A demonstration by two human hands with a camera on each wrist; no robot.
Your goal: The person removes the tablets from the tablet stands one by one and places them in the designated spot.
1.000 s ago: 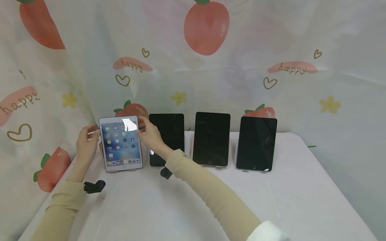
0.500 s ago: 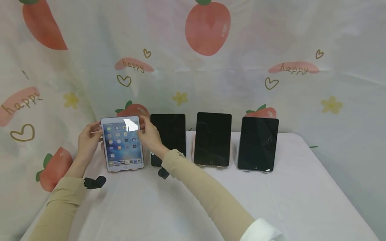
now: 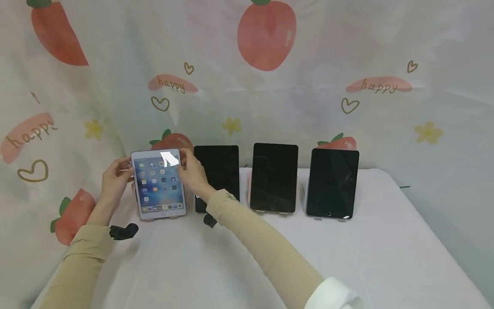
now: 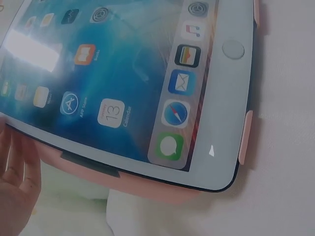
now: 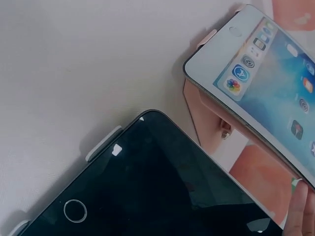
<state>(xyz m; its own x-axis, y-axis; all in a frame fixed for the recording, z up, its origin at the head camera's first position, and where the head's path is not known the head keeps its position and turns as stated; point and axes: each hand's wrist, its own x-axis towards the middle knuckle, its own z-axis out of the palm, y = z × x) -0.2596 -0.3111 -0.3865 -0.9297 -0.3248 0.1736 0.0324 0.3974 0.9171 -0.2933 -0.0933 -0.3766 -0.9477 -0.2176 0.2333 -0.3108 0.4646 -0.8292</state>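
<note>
A white-framed tablet (image 3: 161,186) with its screen lit, showing app icons, leans upright on a pink stand (image 4: 157,188) at the left of the table. My left hand (image 3: 114,182) holds its left side near the upper part, thumb at the edge and other fingers partly hidden behind. On the opposite side, my right hand (image 3: 194,174) pinches the upper right edge. Close beside it, partly behind my right hand and forearm, stands a dark-screened tablet (image 3: 221,171). In the right wrist view, fingertips (image 5: 297,206) show at the lit tablet's side.
Two more black tablets, one in the middle (image 3: 274,178) and one at the right (image 3: 332,183), lean on stands in the same row. A white cloth covers the table (image 3: 370,262). Behind hangs a printed curtain (image 3: 308,43) with fruit and hearts.
The head view has shifted slightly, so everything sits a little further right. Both hands stay at the sides of the lit tablet, which keeps its place on the stand.
</note>
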